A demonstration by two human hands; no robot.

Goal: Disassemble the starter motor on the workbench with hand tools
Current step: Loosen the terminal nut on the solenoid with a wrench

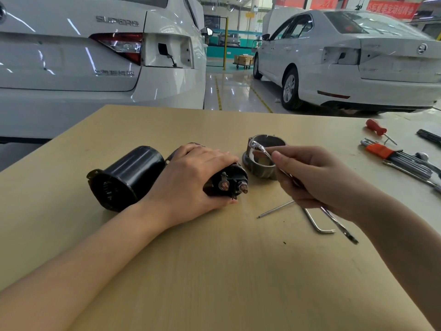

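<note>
On the tan wooden workbench (214, 271) our left hand (191, 180) curls over the black cylindrical solenoid with copper terminals (229, 183), beside the black steel motor housing (126, 177). Our right hand (317, 180) clamps a slim chrome wrench (338, 225) near the grey aluminium nose casting (262, 161).

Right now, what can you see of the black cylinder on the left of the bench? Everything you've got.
The black cylinder is a glossy black can, metal by the look of it, lying on its side on the wooden bench. Its open, flanged end faces the camera and dark parts show inside. The far end points away towards the person's left hand, which grips the smaller black part with two copper studs right beside it. Whether the two parts are joined is hidden by the hand. Nothing else touches the can.
</note>
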